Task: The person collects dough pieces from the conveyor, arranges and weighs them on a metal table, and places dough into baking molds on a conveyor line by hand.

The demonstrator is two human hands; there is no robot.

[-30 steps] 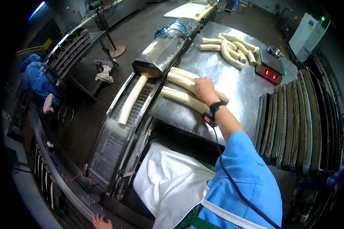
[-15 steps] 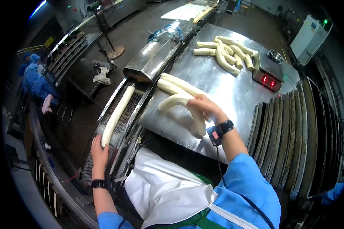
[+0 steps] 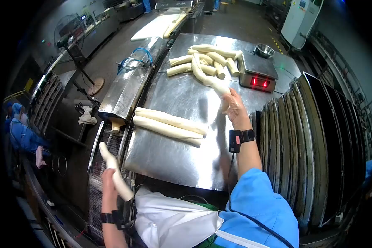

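Observation:
My left hand [image 3: 108,182] grips a pale dough roll [image 3: 115,171] over the mesh conveyor [image 3: 96,194]. My right hand [image 3: 234,108] is at the near end of a long dough piece [image 3: 208,81], whose far end reaches the pile of dough rolls [image 3: 213,53] near the scale; the fingers look partly spread and it is unclear whether they grip it. Two dough rolls [image 3: 169,126] lie side by side on the steel table [image 3: 173,166]. Another dough end [image 3: 116,126] shows at the opening of the metal housing [image 3: 126,89].
The scale [image 3: 258,73] with red digits and a metal bowl [image 3: 264,51] stand at the table's far right. Upright trays [image 3: 289,153] crowd the right side. A white belt [image 3: 157,27] runs beyond the housing. A person in blue [image 3: 22,132] is at far left.
My left hand has lifted the roll off the conveyor. My right hand has carried its dough piece from the near table rolls up to the pile. Another dough end has appeared at the housing.

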